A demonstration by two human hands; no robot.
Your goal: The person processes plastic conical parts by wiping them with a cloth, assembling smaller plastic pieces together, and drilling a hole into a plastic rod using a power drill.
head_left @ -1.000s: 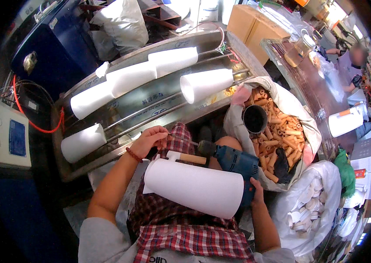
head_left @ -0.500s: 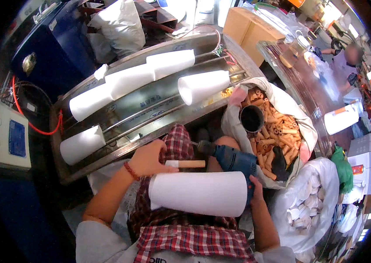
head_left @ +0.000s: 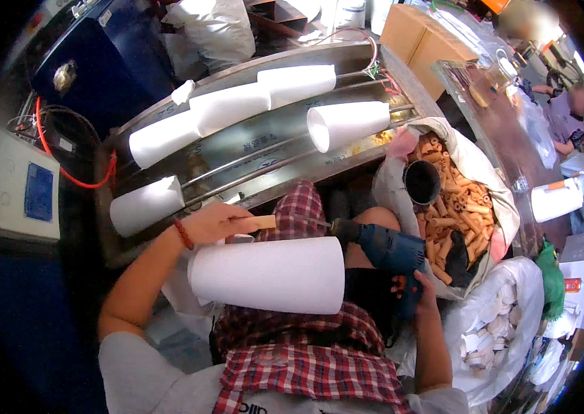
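Observation:
My left hand pinches a short tan tube, its free end pointing right. Most of the tube is hidden by my fingers. Below that hand a large white roll lies crosswise over my lap; whether the hand also touches it I cannot tell. My right hand is closed around the grip of a blue power drill. Leftward from the dark chuck a thin metal rod points at the tube, apart from its end. A red plaid apron covers my lap.
In front, a metal trough carries several white rolls on long rods. At right a cloth sack holds many tan tubes and a dark cup. A plastic bag of white pieces stands nearer. A person works far right.
The white roll has moved left on my lap. My left hand has drawn the tan tube left, away from the drill, and now covers its white end. The view has shifted slightly.

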